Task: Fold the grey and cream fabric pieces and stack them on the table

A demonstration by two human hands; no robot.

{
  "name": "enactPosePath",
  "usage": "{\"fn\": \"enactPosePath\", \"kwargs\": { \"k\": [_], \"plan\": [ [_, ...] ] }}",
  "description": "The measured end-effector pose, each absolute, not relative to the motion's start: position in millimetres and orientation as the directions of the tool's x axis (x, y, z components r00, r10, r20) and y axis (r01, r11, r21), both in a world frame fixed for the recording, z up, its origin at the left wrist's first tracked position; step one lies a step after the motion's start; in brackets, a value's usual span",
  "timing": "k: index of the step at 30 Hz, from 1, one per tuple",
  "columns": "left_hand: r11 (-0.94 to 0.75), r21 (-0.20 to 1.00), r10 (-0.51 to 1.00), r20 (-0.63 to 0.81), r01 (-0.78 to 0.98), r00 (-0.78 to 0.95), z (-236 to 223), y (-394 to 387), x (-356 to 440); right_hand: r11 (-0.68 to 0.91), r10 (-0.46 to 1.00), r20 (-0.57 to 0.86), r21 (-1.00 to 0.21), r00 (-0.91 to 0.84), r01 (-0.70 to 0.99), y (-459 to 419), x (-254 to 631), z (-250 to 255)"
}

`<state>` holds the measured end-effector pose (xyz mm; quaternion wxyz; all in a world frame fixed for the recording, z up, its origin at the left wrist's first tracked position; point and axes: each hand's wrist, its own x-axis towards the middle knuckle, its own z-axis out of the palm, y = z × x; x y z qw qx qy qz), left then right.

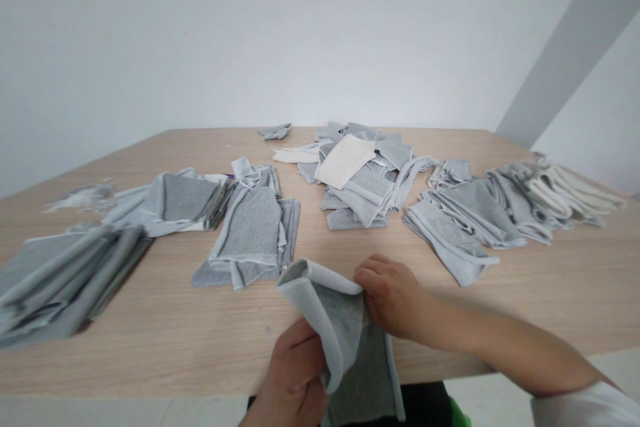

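A grey fabric piece (345, 320) with paler edges hangs between my hands at the table's front edge. Its upper end is folded over and gapes open like a tube, while the lower end drops past the edge. My left hand (297, 373) is closed on its left side. Higher up, my right hand (393, 293) grips the right end of the folded rim, fingers curled over it. Just beyond my hands lies a stack of grey fabric pieces (253, 223).
Folded grey cloths (65, 280) lie at the left, with another pile (185, 197) and white lint (83, 197) behind. A loose heap topped by a cream piece (345, 160) sits mid-table. Rows of folded pieces (480, 207) stretch along the right. A wall (320, 33) stands behind the table.
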<state>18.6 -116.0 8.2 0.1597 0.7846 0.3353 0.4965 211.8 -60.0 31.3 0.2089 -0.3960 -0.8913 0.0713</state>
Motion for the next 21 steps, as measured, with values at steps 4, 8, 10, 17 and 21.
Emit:
{"fn": "enactPosePath", "kwargs": {
  "k": [4, 8, 10, 17, 21],
  "plan": [
    [-0.737, 0.567, 0.673, 0.668, 0.368, 0.317, 16.8, -115.1, 19.1, 0.596, 0.777, 0.329, -0.661, -0.537, 0.457, -55.5, 211.9, 32.0],
    [-0.608, 0.7, 0.781, 0.612, 0.376, 0.125, 22.1, -114.5, 22.0, 0.261, 0.858, 0.156, -0.953, -0.489, 0.153, -45.3, 209.4, 30.5],
    [-0.529, 0.779, 0.824, 0.566, 0.336, -0.016, 21.7, -112.6, 23.3, 0.142, 0.887, 0.121, -0.99, -0.446, 0.015, -41.1, 207.3, 28.0],
    [-0.206, 0.945, 0.935, 0.267, 0.255, -0.233, 9.6, -108.2, 20.6, -0.004, 0.965, 0.027, -0.993, -0.26, -0.118, -42.4, 201.8, 20.3],
    [-0.128, 0.973, 0.942, 0.179, 0.191, -0.284, 1.2, -106.0, 19.5, 0.008, 0.943, 0.034, -0.997, -0.33, -0.08, -45.3, 200.1, 21.1]
  ]
}}
